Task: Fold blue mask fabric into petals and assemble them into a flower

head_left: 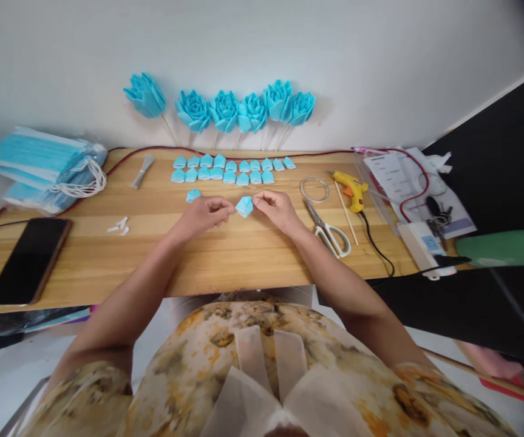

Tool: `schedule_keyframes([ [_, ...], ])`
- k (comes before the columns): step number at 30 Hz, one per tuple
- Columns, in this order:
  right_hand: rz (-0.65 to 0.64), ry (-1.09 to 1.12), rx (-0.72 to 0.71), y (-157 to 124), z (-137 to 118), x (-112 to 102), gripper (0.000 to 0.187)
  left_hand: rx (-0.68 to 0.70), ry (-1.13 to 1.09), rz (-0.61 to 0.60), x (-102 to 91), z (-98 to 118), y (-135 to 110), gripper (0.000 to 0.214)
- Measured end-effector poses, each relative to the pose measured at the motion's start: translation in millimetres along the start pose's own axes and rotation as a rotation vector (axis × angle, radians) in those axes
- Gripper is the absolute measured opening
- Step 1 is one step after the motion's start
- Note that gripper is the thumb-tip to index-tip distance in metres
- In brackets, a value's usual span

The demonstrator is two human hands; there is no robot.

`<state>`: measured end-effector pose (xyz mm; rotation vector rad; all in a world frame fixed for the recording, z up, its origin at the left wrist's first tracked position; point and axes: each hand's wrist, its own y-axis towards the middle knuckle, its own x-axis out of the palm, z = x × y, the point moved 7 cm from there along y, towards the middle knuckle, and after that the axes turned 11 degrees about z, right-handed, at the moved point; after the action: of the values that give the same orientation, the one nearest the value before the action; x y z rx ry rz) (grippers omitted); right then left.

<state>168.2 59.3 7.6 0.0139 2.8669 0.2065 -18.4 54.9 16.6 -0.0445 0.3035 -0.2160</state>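
Between my two hands is a small folded blue petal (244, 206), made of what looks like mask fabric with a white lower edge. My right hand (276, 210) pinches its right corner between thumb and forefinger. The fingertips of my left hand (207, 213) are closed in a pinch at its left corner. Another folded blue piece (193, 195) lies just behind my left hand, partly covered by it. Farther back, several similar folded petals (217, 173) lie in two rows across the table.
Several blue fabric flowers (224, 111) on sticks lean against the wall. Right on the wooden table (225, 267) are scissors (325, 227), a tape roll (315, 189), a stick (346, 213), a yellow glue gun (351, 190) and a power strip (427, 249). Left are masks (43, 164), a phone (29, 261) and white scraps (119, 226).
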Motion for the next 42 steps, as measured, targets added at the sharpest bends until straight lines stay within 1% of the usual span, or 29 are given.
schedule_keyframes([
  [1, 0.000, -0.007, 0.005, 0.6, -0.3, -0.5, 0.027, 0.023, 0.001, 0.089, -16.0, 1.6, 4.0, 0.025],
  [3, -0.034, -0.040, -0.007, 1.3, -4.7, 2.0, 0.026, 0.070, 0.047, 0.338, -55.9, 2.8, 10.3, 0.023],
  [5, -0.108, -0.093, -0.046, 1.8, -13.7, 9.6, 0.026, 0.104, 0.204, 0.540, -90.5, 0.6, 13.1, 0.025],
  [6, -0.144, -0.116, -0.071, 2.6, -18.9, 14.3, 0.026, 0.119, 0.318, 0.598, -102.3, -1.1, 14.2, 0.026],
  [7, -0.175, -0.133, -0.097, 3.9, -24.0, 19.4, 0.026, 0.121, 0.440, 0.624, -109.9, -4.1, 15.6, 0.027],
  [9, -0.216, -0.145, -0.134, 8.7, -31.2, 30.2, 0.027, 0.080, 0.632, 0.617, -115.7, -13.9, 18.7, 0.028],
  [12, -0.229, -0.141, -0.137, 19.2, -30.5, 46.2, 0.024, 0.000, 0.789, 0.522, -107.2, -27.8, 22.2, 0.025],
  [15, -0.219, -0.134, -0.116, 27.0, -21.7, 59.3, 0.023, 0.001, 0.837, 0.434, -91.8, -30.9, 23.4, 0.022],
  [17, -0.224, -0.125, -0.099, 28.6, -14.6, 64.6, 0.023, 0.012, 0.857, 0.420, -85.7, -29.6, 23.1, 0.021],
  [20, -0.229, -0.071, -0.046, 27.3, -2.9, 64.4, 0.025, 0.009, 0.888, 0.414, -82.3, -28.4, 22.4, 0.021],
  [23, -0.202, 0.013, 0.012, 24.9, 5.6, 56.5, 0.026, 0.034, 0.864, 0.407, -79.8, -26.0, 22.5, 0.017],
  [24, -0.193, 0.039, 0.027, 24.0, 6.7, 53.8, 0.026, 0.055, 0.823, 0.414, -78.7, -24.2, 22.7, 0.015],
  [26, -0.181, 0.083, 0.051, 22.3, 5.9, 49.3, 0.026, 0.105, 0.672, 0.452, -76.3, -19.3, 22.7, 0.009],
  [29, -0.151, 0.130, 0.057, 21.2, -2.1, 43.3, 0.026, 0.169, 0.332, 0.501, -70.1, -14.1, 21.6, 0.008],
  [31, -0.127, 0.148, 0.036, 21.2, -9.5, 39.5, 0.025, 0.190, 0.110, 0.486, -62.7, -13.1, 20.4, 0.011],
  [33, -0.120, 0.162, 0.022, 21.0, -15.1, 37.1, 0.023, 0.201, -0.055, 0.454, -54.5, -12.0, 18.4, 0.012],
  [35, -0.125, 0.172, 0.022, 20.5, -18.0, 36.1, 0.022, 0.206, -0.155, 0.420, -47.0, -10.3, 15.8, 0.010],
  [38, -0.133, 0.204, 0.030, 19.8, -19.5, 36.3, 0.021, 0.224, -0.233, 0.376, -37.3, -6.8, 11.8, 0.009],
  [42, -0.122, 0.246, 0.051, 19.7, -18.3, 37.4, 0.021, 0.267, -0.268, 0.397, -31.2, -3.5, 7.2, 0.017],
])
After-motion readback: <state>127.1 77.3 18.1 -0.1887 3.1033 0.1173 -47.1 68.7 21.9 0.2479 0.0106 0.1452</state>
